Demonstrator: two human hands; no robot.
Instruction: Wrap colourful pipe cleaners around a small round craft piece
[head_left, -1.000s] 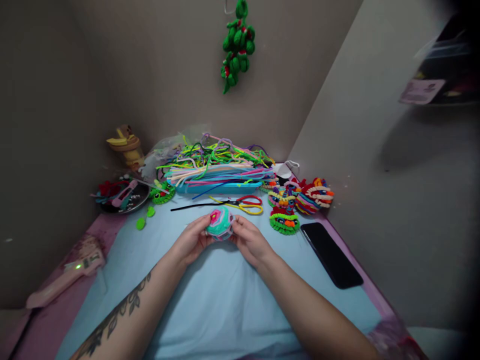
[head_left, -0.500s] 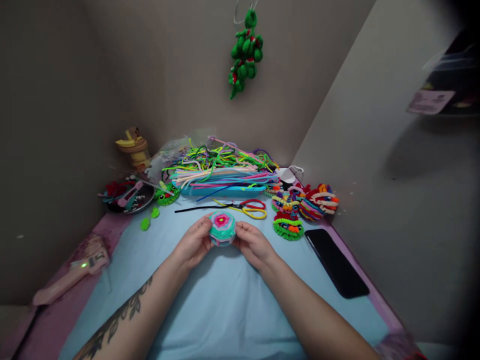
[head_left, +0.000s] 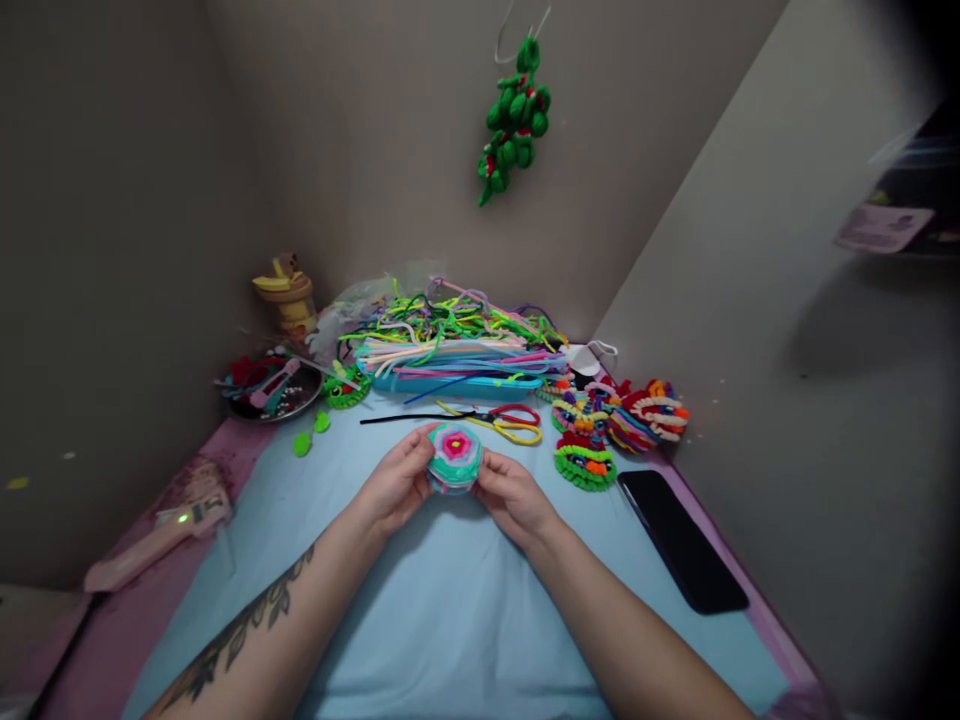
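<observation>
Between my two hands is a round piece wound from pipe cleaners (head_left: 455, 455), with a pink centre, a lilac ring and a teal outer band. My left hand (head_left: 401, 480) grips its left edge, the thumb on top. On the opposite edge, the fingers of my right hand (head_left: 514, 492) are closed; the fingertips underneath are hidden. Just beyond the piece lie scissors (head_left: 517, 424) with red and yellow handles and a black pipe cleaner (head_left: 412, 418).
A blue tray (head_left: 457, 386) heaped with pipe cleaners (head_left: 457, 325) stands at the back. Finished pipe-cleaner faces (head_left: 585, 465) and a phone (head_left: 682, 540) lie to the right. Leftward are a metal bowl (head_left: 306, 400) and a pink glue gun (head_left: 161, 545) with a lit green light.
The whole view has shifted slightly, so everything sits a little further right. Both hands keep hold of the round piece, which looks nearly unchanged in position over the cloth.
</observation>
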